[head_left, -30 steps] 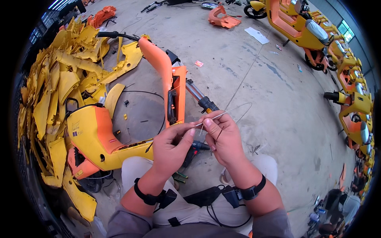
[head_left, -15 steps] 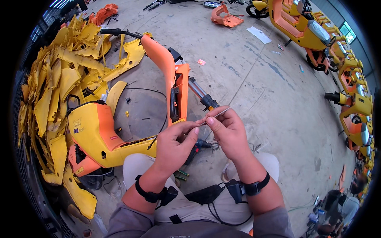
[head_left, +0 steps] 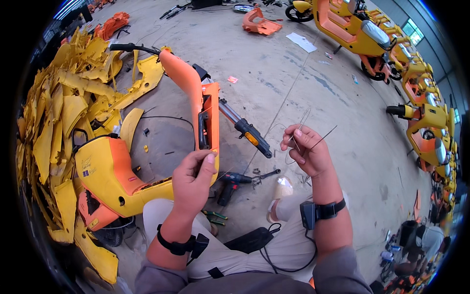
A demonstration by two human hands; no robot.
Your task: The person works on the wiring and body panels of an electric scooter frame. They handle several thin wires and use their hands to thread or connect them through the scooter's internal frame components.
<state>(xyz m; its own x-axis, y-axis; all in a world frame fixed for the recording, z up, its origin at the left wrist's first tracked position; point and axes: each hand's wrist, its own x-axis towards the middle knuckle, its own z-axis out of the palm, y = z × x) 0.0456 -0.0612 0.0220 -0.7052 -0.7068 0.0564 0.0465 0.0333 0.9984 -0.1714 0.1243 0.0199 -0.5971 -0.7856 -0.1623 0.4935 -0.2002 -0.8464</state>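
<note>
My right hand [head_left: 311, 151] pinches a thin, stiff wire [head_left: 326, 136]; finer loops of it stick up above the fingertips. My left hand [head_left: 194, 177] is closed, thumb against fingers, beside the orange front panel of a partly stripped scooter [head_left: 105, 164]. What that pinch holds, if anything, is too small to make out. The scooter lies before me on the left, its handlebar [head_left: 129, 47] pointing away. A fork tube [head_left: 246, 130] slants out of its front. Below, between my hands, a power drill [head_left: 228, 188] lies on the floor next to a metal wrench-like tool [head_left: 267, 175].
Green-handled pliers [head_left: 215, 215] lie by my left leg. A tall heap of yellow body panels [head_left: 73, 105] stands at the left. Yellow scooters [head_left: 352, 39] line the right side. An orange panel [head_left: 260, 23] and a white sheet [head_left: 301, 42] lie farther off on the floor.
My hands have moved apart: the right went to the right with the wire, the left shifted left and down a little. The drill and fork tube now show more fully.
</note>
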